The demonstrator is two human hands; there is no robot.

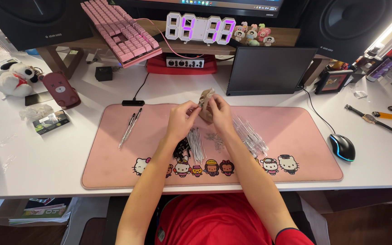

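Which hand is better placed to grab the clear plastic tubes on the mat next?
Right, probably. The right hand sits nearer the clear tubes. Both hands grip the small brown packet, and the left hand is above the metal pins.

Both forearms reach forward and angle inward, bare to the elbow; the left hand (181, 119) sits with fingers curled and fingertips pinched together; the right hand (220, 113) is raised just beside it, knuckles up, fingers closed in a pinch.
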